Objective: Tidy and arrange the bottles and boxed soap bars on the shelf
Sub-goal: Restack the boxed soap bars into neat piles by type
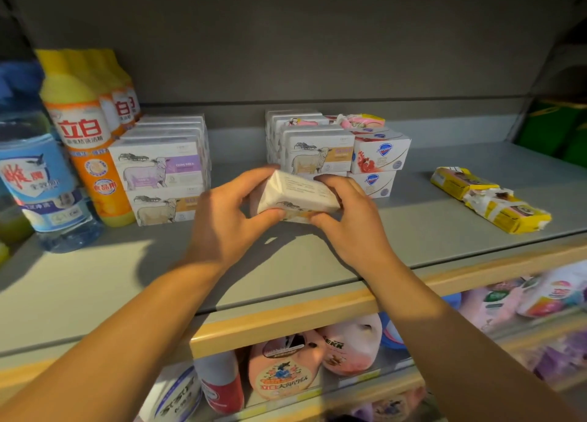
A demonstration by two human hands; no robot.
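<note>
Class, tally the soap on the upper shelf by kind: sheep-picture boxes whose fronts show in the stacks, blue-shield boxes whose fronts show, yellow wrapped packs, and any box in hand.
sheep-picture boxes in the stacks: 3
blue-shield boxes: 2
yellow wrapped packs: 2
held box, gripped by left hand and right hand: 1
Total: 8

White soap box (297,196) with tan sheep print; yellow-capped orange bottle (90,154); grey shelf (286,262); yellow wrapped bars (490,199)

The place is a shop: a grey metal shelf (286,272) with a wooden-coloured price rail carries stacked rows of identical white boxed soap bars (162,164), yellow-capped orange detergent bottles (85,135), and pink refill pouches (286,367) on the tier below.
</note>
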